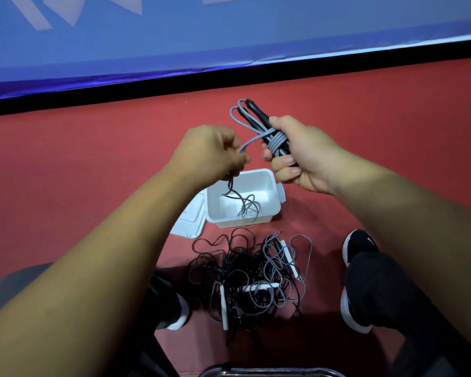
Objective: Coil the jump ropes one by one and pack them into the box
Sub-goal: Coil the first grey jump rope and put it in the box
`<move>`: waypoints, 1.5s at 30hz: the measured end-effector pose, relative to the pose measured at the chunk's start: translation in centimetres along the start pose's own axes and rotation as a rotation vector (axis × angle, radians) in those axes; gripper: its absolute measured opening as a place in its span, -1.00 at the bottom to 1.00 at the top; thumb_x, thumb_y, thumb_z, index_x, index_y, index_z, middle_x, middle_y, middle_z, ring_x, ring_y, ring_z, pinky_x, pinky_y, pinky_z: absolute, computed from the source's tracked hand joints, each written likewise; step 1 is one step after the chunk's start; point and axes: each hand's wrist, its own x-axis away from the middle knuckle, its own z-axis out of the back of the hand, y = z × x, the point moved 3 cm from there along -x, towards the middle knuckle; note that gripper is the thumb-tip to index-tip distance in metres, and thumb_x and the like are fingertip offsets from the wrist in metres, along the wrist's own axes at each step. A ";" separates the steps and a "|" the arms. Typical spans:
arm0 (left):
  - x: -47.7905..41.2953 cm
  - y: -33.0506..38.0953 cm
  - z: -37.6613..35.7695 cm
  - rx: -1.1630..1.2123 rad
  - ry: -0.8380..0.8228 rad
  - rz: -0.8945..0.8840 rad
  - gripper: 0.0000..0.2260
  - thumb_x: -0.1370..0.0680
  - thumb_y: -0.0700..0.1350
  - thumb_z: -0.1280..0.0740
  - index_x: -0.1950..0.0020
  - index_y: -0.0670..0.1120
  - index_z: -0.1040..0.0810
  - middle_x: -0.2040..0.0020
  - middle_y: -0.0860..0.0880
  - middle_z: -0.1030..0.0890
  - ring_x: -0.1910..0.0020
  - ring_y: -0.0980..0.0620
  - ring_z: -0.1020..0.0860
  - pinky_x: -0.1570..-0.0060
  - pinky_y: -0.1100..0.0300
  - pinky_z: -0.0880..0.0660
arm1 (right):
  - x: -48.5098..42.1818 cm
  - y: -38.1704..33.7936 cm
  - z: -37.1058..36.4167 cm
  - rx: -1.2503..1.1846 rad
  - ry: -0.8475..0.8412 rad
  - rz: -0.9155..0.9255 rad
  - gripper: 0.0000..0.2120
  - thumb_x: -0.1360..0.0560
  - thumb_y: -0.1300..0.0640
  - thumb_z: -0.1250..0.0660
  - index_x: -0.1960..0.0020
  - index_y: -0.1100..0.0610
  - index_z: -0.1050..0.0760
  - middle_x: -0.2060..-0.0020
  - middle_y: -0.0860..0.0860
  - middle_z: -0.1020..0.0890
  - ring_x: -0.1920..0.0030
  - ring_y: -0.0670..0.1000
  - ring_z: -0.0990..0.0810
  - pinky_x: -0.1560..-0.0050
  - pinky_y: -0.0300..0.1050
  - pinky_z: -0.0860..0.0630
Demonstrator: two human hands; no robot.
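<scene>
My right hand grips a grey jump rope bundle with black handles, its loops sticking up past my thumb and several turns wound round the middle. My left hand pinches the free end of that grey rope, which runs across to the bundle. Below my left hand the cord's slack hangs down into the white plastic box on the red floor. A tangled pile of black and grey jump ropes with white handles lies on the floor in front of the box.
The box's white lid lies flat against its left side. My black shoes rest on the floor either side of the pile. A blue banner with a black lower edge runs along the back.
</scene>
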 end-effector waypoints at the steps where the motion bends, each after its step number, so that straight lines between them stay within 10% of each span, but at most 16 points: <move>1: 0.0 0.2 0.0 -0.062 0.048 -0.034 -0.93 -0.52 -0.24 -0.47 0.09 -0.11 -0.61 0.31 -0.08 -0.71 0.33 -0.08 -0.72 0.20 -0.09 -0.70 | 0.0 0.2 -0.1 -0.011 -0.015 -0.013 -0.68 -0.68 -0.12 -0.27 -0.05 0.16 -0.44 0.30 0.07 -0.53 0.49 -0.10 -0.17 0.59 -0.25 -0.09; 13: 0.3 0.2 0.0 0.402 -0.177 -0.041 -0.87 -0.68 -0.18 -0.35 -0.07 -0.23 -0.64 -0.01 -0.20 -0.74 0.00 -0.03 -0.66 -0.23 0.04 -0.60 | -0.5 -0.2 0.8 -0.052 0.060 0.008 -0.78 -0.69 -0.06 -0.30 -0.08 0.11 -0.48 0.23 0.08 -0.59 0.47 -0.09 -0.19 0.51 -0.23 -0.10; 23: 0.7 0.4 -1.2 -0.030 -0.115 -0.015 -0.85 -0.65 -0.27 -0.09 -0.12 -0.18 -0.43 0.15 -0.14 -0.70 0.28 -0.09 -0.73 0.14 -0.20 -0.68 | 0.1 0.3 -0.5 0.025 -0.034 0.027 -0.75 -0.69 -0.05 -0.31 -0.02 0.14 -0.48 0.27 0.07 -0.52 0.44 -0.06 -0.17 0.49 -0.23 -0.11; 30: -0.3 0.1 -1.0 0.548 -0.155 0.084 -0.82 -0.68 -0.18 -0.17 -0.02 -0.19 -0.54 0.32 -0.07 -0.43 0.23 -0.16 -0.58 0.01 -0.05 -0.53 | -0.7 0.3 0.9 0.057 0.043 0.038 -0.71 -0.70 -0.06 -0.29 -0.12 0.18 -0.55 0.29 0.04 -0.51 0.46 -0.06 -0.18 0.48 -0.20 -0.09; 40: -0.4 -0.8 -0.8 0.016 -0.213 -0.094 -0.89 -0.69 -0.15 -0.35 -0.08 -0.09 -0.69 0.12 0.06 -0.76 0.27 0.16 -0.58 0.22 0.39 -0.47 | 0.1 0.0 0.3 0.040 -0.006 0.075 -0.62 -0.56 -0.21 -0.49 -0.05 0.09 -0.51 0.26 0.03 -0.53 0.43 -0.07 -0.19 0.48 -0.21 -0.09; 45: -0.6 -1.2 -0.8 -0.093 -0.199 -0.063 -0.86 -0.68 -0.09 -0.38 -0.01 -0.02 -0.73 0.29 0.27 -0.68 0.29 0.29 -0.58 0.26 0.48 -0.42 | 0.7 0.1 -0.1 0.026 -0.023 0.075 -0.81 -0.63 0.04 -0.43 -0.06 0.12 -0.47 0.26 0.04 -0.51 0.43 -0.06 -0.17 0.45 -0.18 -0.03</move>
